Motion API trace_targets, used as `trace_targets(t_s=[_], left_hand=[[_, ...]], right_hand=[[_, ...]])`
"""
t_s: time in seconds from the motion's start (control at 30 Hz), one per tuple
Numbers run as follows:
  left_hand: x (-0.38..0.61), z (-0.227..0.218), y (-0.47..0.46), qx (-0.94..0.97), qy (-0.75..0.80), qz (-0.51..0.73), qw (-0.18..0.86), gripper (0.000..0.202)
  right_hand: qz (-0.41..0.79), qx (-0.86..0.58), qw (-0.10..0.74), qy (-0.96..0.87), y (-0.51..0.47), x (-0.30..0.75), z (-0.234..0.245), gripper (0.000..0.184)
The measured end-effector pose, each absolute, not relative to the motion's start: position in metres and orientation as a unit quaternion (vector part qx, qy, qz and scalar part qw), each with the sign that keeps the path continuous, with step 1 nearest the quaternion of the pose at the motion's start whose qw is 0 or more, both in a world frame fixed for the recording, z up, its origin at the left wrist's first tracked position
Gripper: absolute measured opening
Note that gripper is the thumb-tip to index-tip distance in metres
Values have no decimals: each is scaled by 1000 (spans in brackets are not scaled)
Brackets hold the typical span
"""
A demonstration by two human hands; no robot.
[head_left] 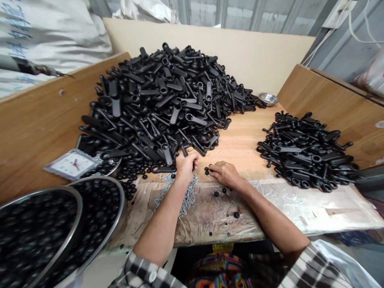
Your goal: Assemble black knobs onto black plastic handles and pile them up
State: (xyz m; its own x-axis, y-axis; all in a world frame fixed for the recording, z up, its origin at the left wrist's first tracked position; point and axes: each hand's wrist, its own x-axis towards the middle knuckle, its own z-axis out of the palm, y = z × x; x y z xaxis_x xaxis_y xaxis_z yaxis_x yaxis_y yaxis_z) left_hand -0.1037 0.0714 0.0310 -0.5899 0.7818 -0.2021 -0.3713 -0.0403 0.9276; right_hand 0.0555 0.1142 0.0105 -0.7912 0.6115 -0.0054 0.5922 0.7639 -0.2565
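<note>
My left hand is curled closed at the front of a big heap of black plastic crank handles. A bit of something dark shows by its fingers, but most of what it grips is hidden. Under the left wrist lies a scatter of small silver screws. To the right, my right hand rests low over the wooden tabletop, its fingers bent together at the tips on small round black caps. Several more loose caps lie near the right wrist.
A smaller pile of black handles with knobs sits at right. Two metal-rimmed bowls of black caps stand front left, beside a square clock. Wooden side boards enclose the table. A powered screwdriver hangs upper left; a steel dish lies behind.
</note>
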Motion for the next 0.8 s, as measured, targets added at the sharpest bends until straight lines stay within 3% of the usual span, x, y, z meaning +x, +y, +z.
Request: trace_targets(t_s=[0.2,0.33,0.47,0.6,0.8], left_hand=[[-93,28,69,226,552,656,462,26],[-86,27,66,272,569,611,478,26],[-73,19,64,323,572,577,486,29],[-58,7,59,367,583,566,453,20],[-51,-1,52,461,580,560,370,6]], right_hand=[[80,-332,0,-940,106,46,13,22],[143,-340,25,-929,111,55,12,21],[295,-409,204,-840,116,71,18,24],[542,-376,381,-648,117,82,25,23],[753,-290,377,-455,106,77,29,23]])
